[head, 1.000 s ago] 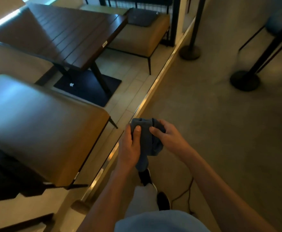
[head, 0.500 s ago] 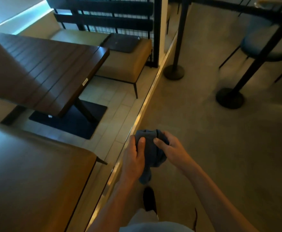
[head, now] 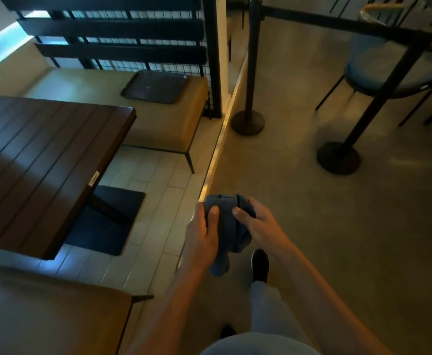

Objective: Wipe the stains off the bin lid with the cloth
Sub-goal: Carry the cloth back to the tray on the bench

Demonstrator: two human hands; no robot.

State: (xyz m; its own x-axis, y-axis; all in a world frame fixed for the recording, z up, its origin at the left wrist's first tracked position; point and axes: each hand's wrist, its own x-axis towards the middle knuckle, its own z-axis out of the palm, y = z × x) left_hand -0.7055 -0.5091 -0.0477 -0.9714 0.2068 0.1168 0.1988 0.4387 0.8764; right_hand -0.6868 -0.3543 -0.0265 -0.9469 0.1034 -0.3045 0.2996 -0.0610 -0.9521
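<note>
- Blue cloth (head: 229, 226) bunched up, held in the air between both hands, low in the middle of the view.
- Left hand (head: 201, 235) on the left side of the cloth, thumb on top, grip closed on the cloth.
- Right hand (head: 259, 224) on the right side of the cloth, thumb pressed to it, fingers curled round the back, grip closed on the cloth too.
- A tail of the cloth hanging down under the hands.
- Both bare arms reaching forward from the bottom edge.
- Below the hands, a leg in grey cloth and a dark shoe (head: 260, 265) on the grey floor (head: 337, 239).
- To the left, a dark wood counter (head: 43, 162) with long boards, on a black foot plate.
- Behind it, a tan bench (head: 158, 119) with a dark tray (head: 156, 86) lying flat on the seat.
- Another tan seat (head: 51, 316) at the bottom left, near the left arm.
- A shiny metal strip (head: 213, 162) running along the floor, between the pale tiles on the left and the grey floor on the right.
- Black fence (head: 117, 29) of bars and mesh behind the bench.
- Two black posts (head: 250, 73) with round feet on the grey floor, a dark band stretched between their tops.
- A blue round chair (head: 389, 73) at the top right, behind the far post.
- Bin lid not seen anywhere in the view.
</note>
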